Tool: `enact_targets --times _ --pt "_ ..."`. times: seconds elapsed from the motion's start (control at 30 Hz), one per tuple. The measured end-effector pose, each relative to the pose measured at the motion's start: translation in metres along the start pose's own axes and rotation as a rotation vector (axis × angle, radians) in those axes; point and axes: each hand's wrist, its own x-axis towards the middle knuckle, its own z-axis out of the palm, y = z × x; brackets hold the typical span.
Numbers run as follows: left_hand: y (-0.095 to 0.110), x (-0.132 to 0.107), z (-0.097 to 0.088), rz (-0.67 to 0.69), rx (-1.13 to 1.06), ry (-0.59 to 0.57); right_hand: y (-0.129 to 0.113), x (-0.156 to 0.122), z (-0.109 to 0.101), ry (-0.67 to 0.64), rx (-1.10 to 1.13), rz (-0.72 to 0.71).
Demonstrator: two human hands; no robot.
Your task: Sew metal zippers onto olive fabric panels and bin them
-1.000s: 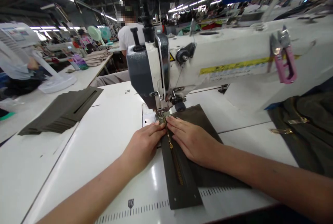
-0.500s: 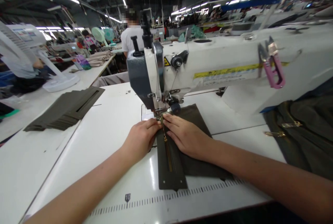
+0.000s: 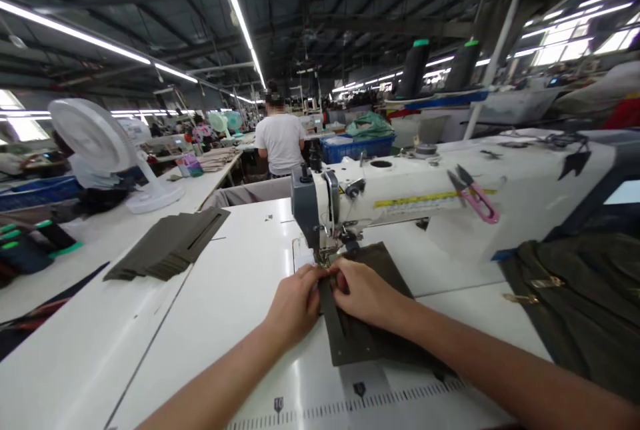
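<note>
A dark olive fabric piece (image 3: pixel 353 340) with a brass zipper lies under the presser foot of a white sewing machine (image 3: pixel 400 200). My left hand (image 3: pixel 295 303) rests on the fabric's left edge, fingers curled and pressed down just in front of the needle. My right hand (image 3: pixel 365 293) presses on the fabric to the right of the zipper, its fingers bent at the foot. Both hands nearly touch over the zipper, which they mostly hide.
A stack of olive fabric pieces (image 3: pixel 170 250) lies at the left on the white table (image 3: pixel 210 310). Dark green garments with brass hardware (image 3: pixel 575 303) are heaped at the right. Pink thread snips (image 3: pixel 477 197) rest on the machine arm. A white fan (image 3: pixel 110 150) and a person in a white shirt (image 3: pixel 280 140) are further back.
The fabric has fed away from me under the foot, so less of it and the zipper shows before my hands. My fingers have curled closer together. The camera has tilted up.
</note>
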Motion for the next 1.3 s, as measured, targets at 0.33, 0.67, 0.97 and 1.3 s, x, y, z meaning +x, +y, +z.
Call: enact_targets --times 0.33,0.67,0.97,1.3 --pt "0.006 -0.008 0.003 -0.065 -0.070 0.097 -0.012 0.003 0.004 0.036 -0.059 0.052" --pt "0.014 -0.016 0.004 0.107 0.160 0.043 -0.004 -0.041 0.004 0.120 -0.128 -0.202" --pt "0.015 -0.017 0.005 0.208 0.226 0.002 0.004 -0.054 0.005 0.070 -0.253 -0.354" --pt "0.010 -0.009 0.005 0.207 0.182 0.039 -0.009 -0.072 -0.013 0.102 -0.275 -0.450"
